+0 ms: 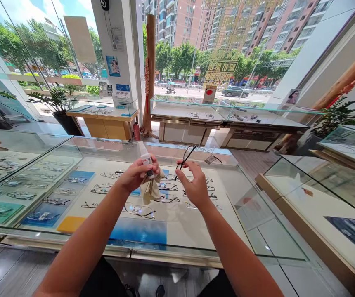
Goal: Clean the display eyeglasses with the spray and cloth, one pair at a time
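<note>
My left hand (137, 175) is closed around a small white spray bottle (147, 161) with a printed label and a pale nozzle pointing up. A beige cloth (150, 190) hangs below the same hand, bunched under the fingers. In my right hand (194, 181) is a pair of dark-framed eyeglasses (188, 155), pinched between thumb and fingers. One temple of the glasses reaches out to the right, with what looks like a small tag on it. Both hands are above the glass display case (196, 231), apart from each other.
Rows of eyeglasses (139, 210) lie inside the case beneath my hands. Another glass case (307, 214) stands at the right. Further cases (183, 113) line the windows, beside a wooden post (150, 74), a red fire extinguisher (136, 131) and potted plants (60, 103).
</note>
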### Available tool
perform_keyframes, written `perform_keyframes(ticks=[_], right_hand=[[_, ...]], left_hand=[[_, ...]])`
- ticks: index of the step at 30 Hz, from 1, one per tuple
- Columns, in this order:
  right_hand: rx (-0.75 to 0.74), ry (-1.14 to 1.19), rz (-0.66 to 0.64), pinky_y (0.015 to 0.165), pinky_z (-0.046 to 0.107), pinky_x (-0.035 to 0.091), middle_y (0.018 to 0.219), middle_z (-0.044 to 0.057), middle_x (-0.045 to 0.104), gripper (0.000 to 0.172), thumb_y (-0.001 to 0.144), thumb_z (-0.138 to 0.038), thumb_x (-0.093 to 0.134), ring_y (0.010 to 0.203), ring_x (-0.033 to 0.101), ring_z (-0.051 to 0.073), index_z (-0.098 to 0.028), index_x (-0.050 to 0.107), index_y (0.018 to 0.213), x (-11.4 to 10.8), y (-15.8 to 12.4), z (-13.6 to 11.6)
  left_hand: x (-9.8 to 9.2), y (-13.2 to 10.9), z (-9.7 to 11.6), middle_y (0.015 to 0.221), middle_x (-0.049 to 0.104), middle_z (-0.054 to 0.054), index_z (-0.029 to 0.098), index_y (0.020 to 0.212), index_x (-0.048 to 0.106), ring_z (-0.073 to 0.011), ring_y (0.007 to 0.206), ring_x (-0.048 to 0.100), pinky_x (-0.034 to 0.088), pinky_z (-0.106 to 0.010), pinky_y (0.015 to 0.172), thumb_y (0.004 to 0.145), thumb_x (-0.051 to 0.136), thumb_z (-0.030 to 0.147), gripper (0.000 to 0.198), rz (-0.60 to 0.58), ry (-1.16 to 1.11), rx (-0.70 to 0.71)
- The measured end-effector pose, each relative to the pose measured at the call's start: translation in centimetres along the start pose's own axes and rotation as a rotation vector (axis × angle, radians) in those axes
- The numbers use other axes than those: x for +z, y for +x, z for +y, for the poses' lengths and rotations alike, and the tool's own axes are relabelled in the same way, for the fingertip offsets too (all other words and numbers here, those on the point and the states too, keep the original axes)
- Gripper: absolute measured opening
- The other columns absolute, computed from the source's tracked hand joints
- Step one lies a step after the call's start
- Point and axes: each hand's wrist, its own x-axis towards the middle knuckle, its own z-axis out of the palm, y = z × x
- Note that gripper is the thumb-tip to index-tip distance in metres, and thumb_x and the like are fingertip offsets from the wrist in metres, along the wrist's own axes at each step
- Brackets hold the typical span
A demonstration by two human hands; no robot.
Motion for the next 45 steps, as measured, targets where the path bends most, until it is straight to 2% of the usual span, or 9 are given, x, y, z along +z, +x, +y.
perform_keyframes(ticks=[3,7,10,14,17,25,32,36,45], right_hand=[[-0.003,0.033,-0.037,0.101,0.046,0.055,0.123,0.01,0.081,0.032,0.106,-0.046,0.069,0.109,0.066,0.028,-0.024,0.076,0.128,-0.1,0.0,-0.2],[-0.02,0.09,-0.095,0.101,0.045,0.053,0.121,0.009,0.08,0.033,0.108,-0.049,0.066,0.108,0.066,0.027,-0.025,0.076,0.13,-0.2,0.0,-0.3],[-0.026,0.137,-0.15,0.098,0.043,0.051,0.123,0.009,0.08,0.034,0.11,-0.051,0.063,0.108,0.066,0.026,-0.026,0.076,0.129,-0.4,0.0,-0.5],[-0.013,0.205,-0.238,0.097,0.042,0.051,0.124,0.008,0.08,0.036,0.11,-0.054,0.062,0.109,0.067,0.025,-0.027,0.076,0.128,-0.7,0.1,-1.0],[0.016,0.264,-0.319,0.097,0.042,0.051,0.129,0.01,0.08,0.037,0.11,-0.055,0.061,0.109,0.068,0.025,-0.026,0.076,0.127,-0.8,0.1,-1.3],[0.084,0.426,-0.52,0.102,0.042,0.052,0.126,0.009,0.08,0.041,0.109,-0.059,0.063,0.109,0.068,0.024,-0.025,0.079,0.127,-0.7,-0.2,-1.7],[0.08,0.465,-0.579,0.103,0.041,0.054,0.121,0.008,0.079,0.04,0.11,-0.058,0.063,0.108,0.068,0.024,-0.027,0.08,0.129,-0.3,-0.4,-1.9],[0.093,0.487,-0.573,0.102,0.041,0.053,0.121,0.008,0.079,0.042,0.109,-0.06,0.065,0.106,0.068,0.024,-0.027,0.08,0.128,-0.2,-0.3,-1.8],[0.26,0.656,-0.354,0.105,0.042,0.055,0.126,0.009,0.081,0.047,0.102,-0.065,0.072,0.11,0.069,0.024,-0.027,0.077,0.129,-0.3,0.3,-1.0]], left_hand=[[0.0,0.0,-0.1,0.086,0.07,-0.002,0.019,0.094,0.063,-0.0179,0.081,0.071,0.057,-0.03,0.076,0.08,0.095,0.032,0.037,-0.031,0.009,-0.025],[0.2,0.0,-0.3,0.071,0.062,0.002,0.02,0.094,0.064,-0.014,0.068,0.061,0.047,-0.026,0.068,0.082,0.095,0.034,0.036,-0.032,0.109,-0.026],[0.4,0.2,-0.2,0.068,0.06,0.0,0.019,0.091,0.07,-0.0155,0.068,0.057,0.044,-0.027,0.067,0.078,0.095,0.05,0.042,0.03,0.194,-0.004],[0.7,0.4,0.3,0.061,0.05,-0.003,0.02,0.064,0.064,-0.0193,0.066,0.055,0.044,-0.034,0.068,0.082,0.062,0.096,0.079,0.051,0.229,0.051],[0.9,0.6,0.3,0.056,0.045,-0.003,0.023,0.053,0.053,-0.0193,0.06,0.048,0.04,-0.036,0.065,0.081,0.04,0.108,0.09,0.09,0.309,0.051],[0.6,0.9,-1.4,0.056,0.048,-0.002,0.023,0.051,0.053,-0.0171,0.058,0.041,0.03,-0.037,0.066,0.088,0.046,0.093,0.079,0.309,0.786,0.1],[1.2,0.6,-1.3,0.055,0.046,-0.001,0.023,0.053,0.05,-0.0157,0.057,0.039,0.03,-0.036,0.064,0.089,0.047,0.082,0.069,0.257,0.858,0.055],[1.0,0.5,-1.5,0.055,0.046,-0.001,0.023,0.054,0.052,-0.0159,0.057,0.039,0.03,-0.036,0.064,0.09,0.043,0.086,0.073,0.263,0.838,0.051],[1.1,0.3,-1.8,0.056,0.045,-0.001,0.023,0.054,0.047,-0.0169,0.059,0.038,0.03,-0.036,0.064,0.095,0.045,0.085,0.074,0.079,0.926,0.061]])
